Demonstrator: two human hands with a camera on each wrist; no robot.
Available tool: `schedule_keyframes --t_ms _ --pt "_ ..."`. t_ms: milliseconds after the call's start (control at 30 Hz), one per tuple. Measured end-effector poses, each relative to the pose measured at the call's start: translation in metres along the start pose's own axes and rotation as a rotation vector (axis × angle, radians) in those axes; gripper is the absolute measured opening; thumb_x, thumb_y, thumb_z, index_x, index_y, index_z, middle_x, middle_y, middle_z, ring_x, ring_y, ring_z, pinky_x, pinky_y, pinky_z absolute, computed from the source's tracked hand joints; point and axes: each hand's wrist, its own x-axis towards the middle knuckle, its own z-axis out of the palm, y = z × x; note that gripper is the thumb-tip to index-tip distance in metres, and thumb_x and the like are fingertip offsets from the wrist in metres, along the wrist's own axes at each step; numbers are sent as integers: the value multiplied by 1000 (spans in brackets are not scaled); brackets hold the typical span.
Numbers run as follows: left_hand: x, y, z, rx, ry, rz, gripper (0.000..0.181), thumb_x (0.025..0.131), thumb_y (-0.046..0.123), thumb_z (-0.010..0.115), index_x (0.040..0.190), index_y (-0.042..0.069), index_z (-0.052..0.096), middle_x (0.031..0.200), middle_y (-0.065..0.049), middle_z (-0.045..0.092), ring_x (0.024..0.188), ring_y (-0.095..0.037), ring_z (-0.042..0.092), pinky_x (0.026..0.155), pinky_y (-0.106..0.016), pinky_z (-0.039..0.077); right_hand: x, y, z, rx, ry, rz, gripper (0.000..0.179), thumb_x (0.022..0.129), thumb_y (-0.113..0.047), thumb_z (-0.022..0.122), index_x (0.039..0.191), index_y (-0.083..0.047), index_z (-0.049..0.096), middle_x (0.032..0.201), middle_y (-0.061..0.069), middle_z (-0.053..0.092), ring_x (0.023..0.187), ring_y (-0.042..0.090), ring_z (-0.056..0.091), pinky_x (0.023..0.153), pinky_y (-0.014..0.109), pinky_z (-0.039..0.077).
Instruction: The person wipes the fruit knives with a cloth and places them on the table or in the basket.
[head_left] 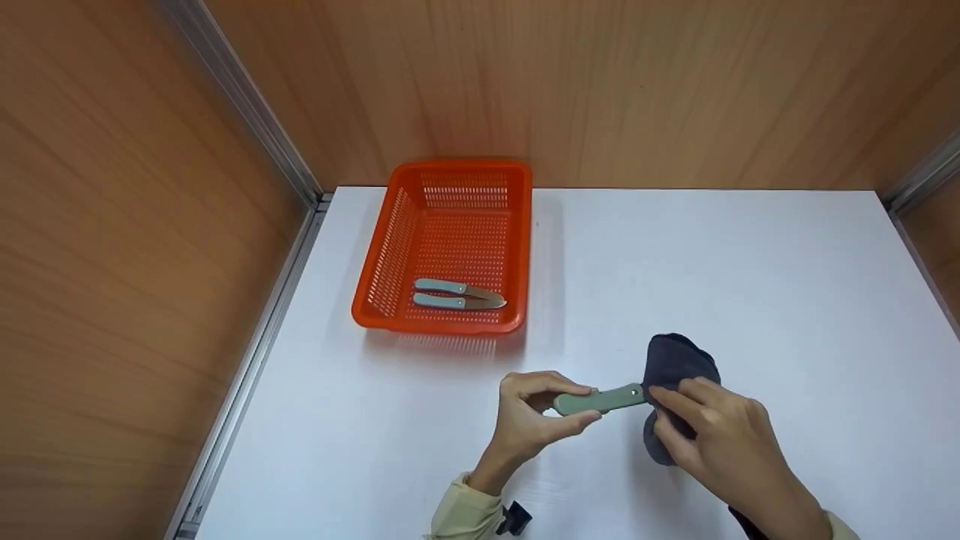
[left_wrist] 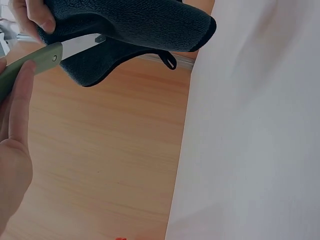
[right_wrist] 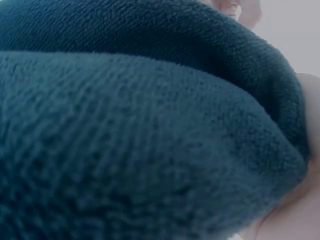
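My left hand [head_left: 529, 416] pinches the green handle of a knife [head_left: 600, 400] between thumb and fingers, above the white table. The blade points right, and part of it shows in the left wrist view as a pale metal blade [left_wrist: 80, 46] running into the folds of a dark blue-grey cloth [left_wrist: 145, 22]. My right hand [head_left: 724, 431] pinches that cloth around the blade with thumb and fingers. The cloth [right_wrist: 140, 135] fills most of the right wrist view. The blade's tip is hidden by the cloth.
An orange plastic basket [head_left: 367, 262] stands at the back left of the table [head_left: 750, 262]. Two knives [head_left: 442, 301] with pale handles lie inside it, side by side. Wooden panels [head_left: 600, 90] rise behind and at the sides. A small black object [head_left: 515, 517] sits by the left wrist.
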Motion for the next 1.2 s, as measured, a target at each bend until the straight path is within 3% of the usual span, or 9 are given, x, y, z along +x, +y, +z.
schedule_keyframes --t_ms 100,333,533,700,933,1033,1200 --pt "-1 -3 -1 -19 1 2 20 68 -15 74 86 -18 66 78 -25 67 71 -15 66 58 -45 59 -2 1 1 -28 -10 9 18 64 -4 70 80 -6 75 67 -6 57 54 1 42 38 15 36" --pt "-8 -25 -9 -21 15 25 21 67 -16 75 86 -17 66 78 -25 68 70 -17 67 57 -44 59 -7 8 1 -51 -31 52 17 66 -4 69 81 -6 75 67 -3 57 54 3 44 38 19 38" --pt "-10 -29 -16 -44 45 34 21 68 -15 74 88 -17 66 79 -25 68 66 -17 67 51 -43 58 -10 18 -3 -61 -52 111 18 66 -4 69 82 -6 76 69 0 61 54 9 53 39 24 43" --pt "-12 -28 -19 -52 89 -2 19 72 -12 73 89 -17 66 79 -24 68 63 -19 68 47 -41 57 -14 26 -9 -79 -76 180 17 68 -6 68 82 -8 76 64 -3 57 51 6 44 38 21 34" --pt "-13 -29 -17 -156 154 -72 17 81 -9 68 95 -18 63 84 -27 68 69 -35 69 60 -49 57 -19 29 -13 -82 -73 209 17 67 -6 66 81 -8 76 61 -8 50 49 2 33 38 18 25" --pt "-13 -31 -16 -145 174 -71 12 84 -8 64 92 -18 63 82 -28 67 67 -37 69 59 -50 57 -20 29 -13 -84 -72 215 17 67 -6 67 81 -9 76 59 -12 43 48 1 29 38 18 24" --pt "-13 -33 -14 -124 205 -152 12 86 -4 65 90 -15 66 81 -25 68 65 -36 69 59 -47 58 -22 30 -13 -83 -72 210 16 67 -7 68 80 -10 77 58 -16 37 48 0 26 39 17 22"
